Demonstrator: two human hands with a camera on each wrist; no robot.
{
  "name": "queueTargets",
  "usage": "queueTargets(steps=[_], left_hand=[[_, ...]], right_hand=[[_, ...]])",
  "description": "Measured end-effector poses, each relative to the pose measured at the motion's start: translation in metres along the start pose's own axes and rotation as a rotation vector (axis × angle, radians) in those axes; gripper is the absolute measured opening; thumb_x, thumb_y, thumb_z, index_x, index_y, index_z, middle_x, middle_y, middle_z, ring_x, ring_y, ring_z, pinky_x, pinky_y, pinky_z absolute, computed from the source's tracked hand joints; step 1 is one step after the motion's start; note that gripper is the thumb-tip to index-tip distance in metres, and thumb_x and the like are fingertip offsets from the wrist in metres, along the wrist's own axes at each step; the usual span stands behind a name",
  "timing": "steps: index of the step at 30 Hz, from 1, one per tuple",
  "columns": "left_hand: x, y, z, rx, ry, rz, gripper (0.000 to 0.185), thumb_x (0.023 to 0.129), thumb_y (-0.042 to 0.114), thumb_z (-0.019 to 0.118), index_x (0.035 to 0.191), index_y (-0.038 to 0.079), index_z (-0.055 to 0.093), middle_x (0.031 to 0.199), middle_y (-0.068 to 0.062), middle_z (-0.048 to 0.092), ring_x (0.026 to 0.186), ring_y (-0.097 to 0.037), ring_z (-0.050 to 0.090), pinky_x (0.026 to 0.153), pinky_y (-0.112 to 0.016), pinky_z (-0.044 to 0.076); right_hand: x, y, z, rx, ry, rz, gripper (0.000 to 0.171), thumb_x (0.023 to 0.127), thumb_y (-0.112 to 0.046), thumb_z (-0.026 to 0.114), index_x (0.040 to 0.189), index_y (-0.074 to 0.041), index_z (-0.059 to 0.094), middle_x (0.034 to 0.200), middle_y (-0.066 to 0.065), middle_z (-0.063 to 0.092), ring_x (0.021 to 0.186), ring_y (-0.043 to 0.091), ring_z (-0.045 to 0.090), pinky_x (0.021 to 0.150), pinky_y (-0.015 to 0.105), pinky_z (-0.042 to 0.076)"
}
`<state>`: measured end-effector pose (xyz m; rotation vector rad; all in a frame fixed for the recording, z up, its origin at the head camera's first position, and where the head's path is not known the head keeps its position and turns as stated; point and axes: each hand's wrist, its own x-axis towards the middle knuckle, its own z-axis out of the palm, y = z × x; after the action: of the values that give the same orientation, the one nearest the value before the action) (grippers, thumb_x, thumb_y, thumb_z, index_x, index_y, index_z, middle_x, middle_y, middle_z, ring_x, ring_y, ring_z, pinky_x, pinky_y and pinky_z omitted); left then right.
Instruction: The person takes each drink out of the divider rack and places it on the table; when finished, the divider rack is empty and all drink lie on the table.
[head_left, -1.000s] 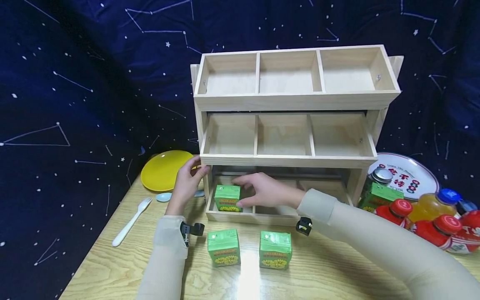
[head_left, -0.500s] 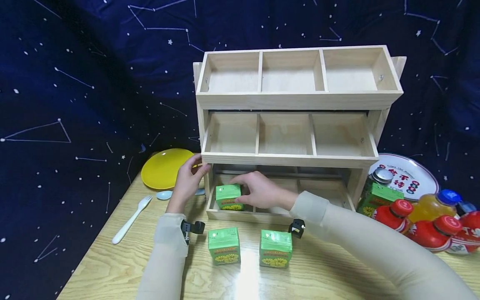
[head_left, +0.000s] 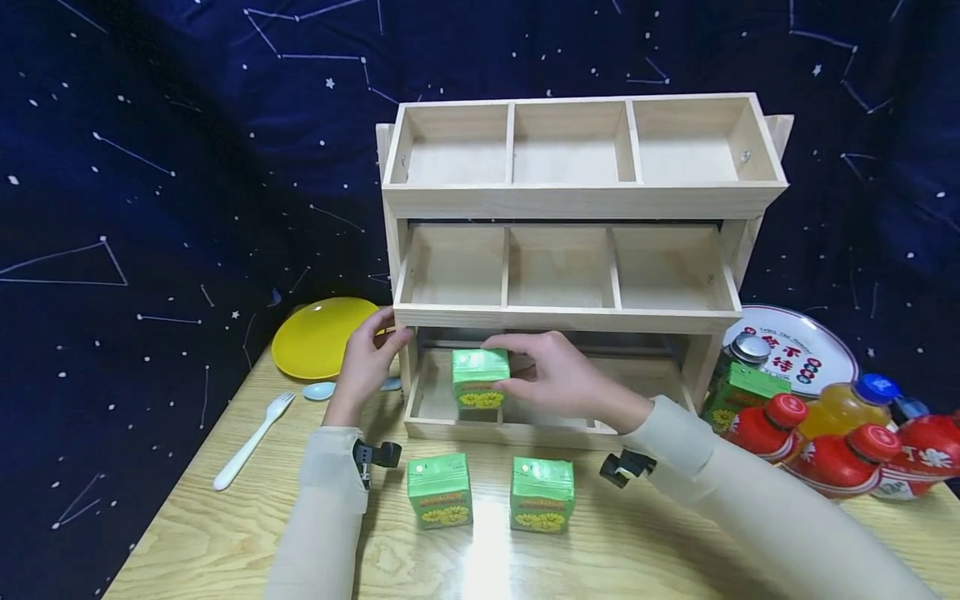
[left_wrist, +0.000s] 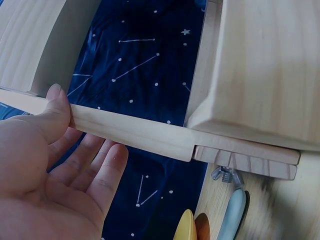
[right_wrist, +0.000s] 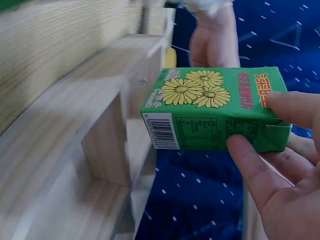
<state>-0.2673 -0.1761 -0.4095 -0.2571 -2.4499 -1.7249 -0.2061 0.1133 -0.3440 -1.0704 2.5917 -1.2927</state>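
Note:
My right hand point(head_left: 566, 379) pinches a green drink carton point(head_left: 480, 381) between thumb and fingers, over the bottom tray's left compartments. In the right wrist view the carton point(right_wrist: 215, 107) shows yellow flowers and a barcode, with the fingers at its end. My left hand point(head_left: 366, 367) holds the left upright of the wooden rack point(head_left: 570, 319); in the left wrist view the thumb lies on one side of the upright point(left_wrist: 130, 127) and the fingers on the other. Two more green cartons, a left one point(head_left: 441, 492) and a right one point(head_left: 542, 496), stand on the table before the rack.
At left lie a yellow plate point(head_left: 318, 337), a white fork point(head_left: 255, 440) and a light blue spoon point(head_left: 320, 391). On the right stand red-capped bottles point(head_left: 847, 462), a juice bottle point(head_left: 836, 410), another green carton point(head_left: 750, 392), a jar point(head_left: 750, 348) and a white plate point(head_left: 832, 354).
My right hand has closed on the carton in the bottom tray's left compartment and raised it, moving it slightly right. The left hand keeps its place on the upright.

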Motion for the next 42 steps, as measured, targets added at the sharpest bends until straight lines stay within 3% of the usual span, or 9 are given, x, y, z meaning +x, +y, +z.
queueTargets(steps=[3,9,17,24,34,42], left_hand=[[0.0,0.001,-0.001,0.002,-0.002,0.0,0.049,0.1,0.019,0.06,0.146,0.009,0.046,0.139,-0.019,0.051,0.122,-0.038,0.055,0.102,-0.05,0.046],[-0.001,-0.001,-0.002,0.019,0.011,-0.001,0.051,0.098,0.03,0.062,0.144,0.015,0.05,0.138,-0.012,0.053,0.121,-0.032,0.057,0.101,-0.046,0.048],[-0.002,-0.003,-0.001,0.031,0.024,0.032,0.05,0.097,0.031,0.062,0.143,0.015,0.051,0.136,-0.012,0.055,0.119,-0.032,0.058,0.1,-0.046,0.049],[-0.001,-0.004,0.0,0.019,0.023,0.029,0.048,0.098,0.03,0.062,0.142,0.017,0.052,0.135,-0.01,0.056,0.117,-0.029,0.059,0.099,-0.044,0.05],[0.0,-0.002,-0.001,0.027,0.027,0.031,0.048,0.098,0.031,0.062,0.142,0.018,0.052,0.134,-0.01,0.056,0.117,-0.029,0.059,0.1,-0.044,0.049],[-0.001,-0.004,-0.001,0.022,0.024,0.018,0.05,0.097,0.033,0.062,0.143,0.017,0.052,0.135,-0.01,0.055,0.118,-0.03,0.059,0.1,-0.045,0.049]], right_hand=[[-0.013,-0.001,-0.007,0.037,0.04,-0.006,0.047,0.086,-0.002,0.075,0.13,-0.006,0.061,0.119,0.005,0.067,0.099,0.019,0.068,0.079,0.026,0.058],[-0.044,-0.001,-0.019,-0.001,0.091,-0.008,0.049,0.086,-0.003,0.075,0.132,-0.007,0.06,0.118,0.005,0.068,0.094,0.014,0.07,0.074,0.025,0.058],[-0.082,0.004,-0.029,-0.048,0.176,0.084,0.048,0.086,-0.01,0.078,0.131,-0.013,0.062,0.123,0.006,0.066,0.059,0.005,0.061,0.048,0.025,0.052],[-0.115,0.004,-0.034,-0.051,0.241,0.123,0.048,0.084,-0.009,0.079,0.129,-0.01,0.063,0.111,0.008,0.07,0.083,0.01,0.07,0.065,0.026,0.059],[-0.158,0.01,-0.034,-0.082,0.266,0.202,0.052,0.078,-0.005,0.082,0.127,-0.009,0.064,0.109,0.011,0.07,0.086,0.017,0.072,0.065,0.022,0.058],[-0.181,0.021,-0.027,-0.085,0.261,0.209,0.05,0.077,-0.008,0.084,0.124,-0.01,0.066,0.113,0.01,0.069,0.086,0.008,0.069,0.063,0.025,0.059]])
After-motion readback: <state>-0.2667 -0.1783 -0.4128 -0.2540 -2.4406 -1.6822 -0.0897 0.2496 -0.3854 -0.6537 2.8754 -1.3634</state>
